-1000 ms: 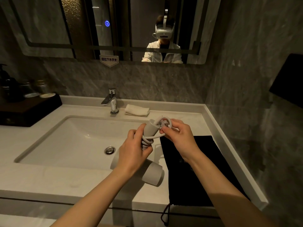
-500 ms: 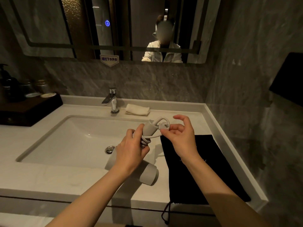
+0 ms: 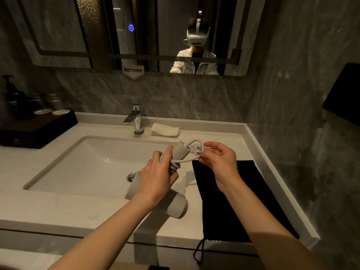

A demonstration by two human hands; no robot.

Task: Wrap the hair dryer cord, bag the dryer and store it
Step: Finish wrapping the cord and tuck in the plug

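near the middle of the frame the left hand (image 3: pixel 155 176) is clenched around the handle of a pale grey hair dryer (image 3: pixel 175 206), fingers wrapped over the coils of cord (image 3: pixel 176 164) wound around that handle. the dryer hangs in the air over the front right corner of the sink (image 3: pixel 58 166), its barrel pointing down and toward the lower middle of the frame, the handle end rising toward the upper right. just to the right, the right hand (image 3: pixel 220 162) pinches the loose end of the cord between thumb and forefinger, right beside the plug (image 3: pixel 195 150); the other fingers curl loosely and hold nothing. a short loop of cord arcs between the handle tip and that pinch.

a black drawstring bag (image 3: pixel 239 201) lies flat on the white counter (image 3: pixel 48 209) to the right of the sink, below the right hand and not touching the dryer; its string dangles over the front edge at the lower middle.

a chrome tap (image 3: pixel 136 119) stands behind the sink in the centre, with a folded white cloth (image 3: pixel 165 130) just beside it to the right. in the upper left, a dark tray (image 3: pixel 37 129) carries bottles and jars, too dim to tell apart. a mirror (image 3: pixel 58 26) spans the top of the frame.
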